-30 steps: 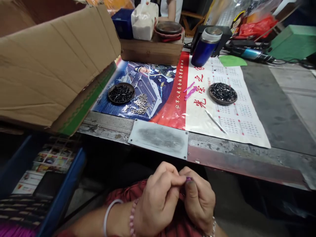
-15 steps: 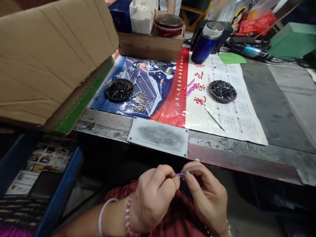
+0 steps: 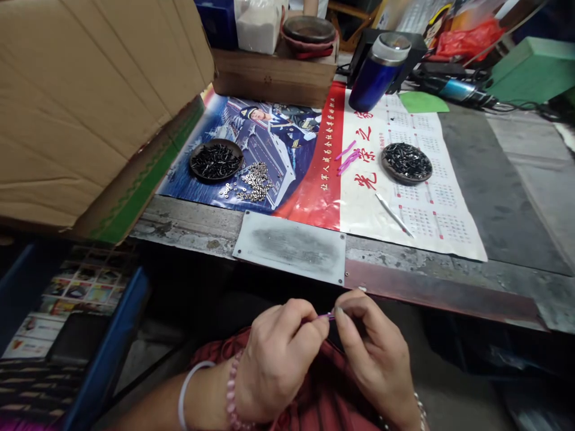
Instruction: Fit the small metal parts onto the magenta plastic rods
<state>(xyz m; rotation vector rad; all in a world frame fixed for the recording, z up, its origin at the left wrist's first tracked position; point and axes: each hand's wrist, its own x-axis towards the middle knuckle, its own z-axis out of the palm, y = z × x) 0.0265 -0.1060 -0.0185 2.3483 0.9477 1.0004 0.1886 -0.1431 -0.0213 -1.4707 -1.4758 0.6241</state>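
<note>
Above my lap, just off the table's front edge, my left hand [image 3: 281,359] is closed, thumb and forefinger pinching a small thin purple strip [image 3: 327,315]. My right hand [image 3: 375,353] pinches the strip's other end between thumb and fingertips. Most of the strip is hidden by the fingers. Similar pink strips [image 3: 349,161] lie loose on the poster [image 3: 309,203]. Small black pieces [image 3: 215,160] fill a round dish at the left, and more black pieces [image 3: 406,160] fill another at the right. Beside the left dish lies a scatter of tiny metal rings [image 3: 255,182].
A slender silver tool [image 3: 394,215] lies on the poster. A grey plate [image 3: 290,248] is fixed at the table edge. An open cardboard box [image 3: 108,108] stands left; a blue flask [image 3: 375,78] stands behind. Below left is a blue bin [image 3: 112,341].
The hands stay together on the purple strip, the right hand shifting slightly up and left. Slightly less of the strip shows between the fingers. The camera view has shifted a little.
</note>
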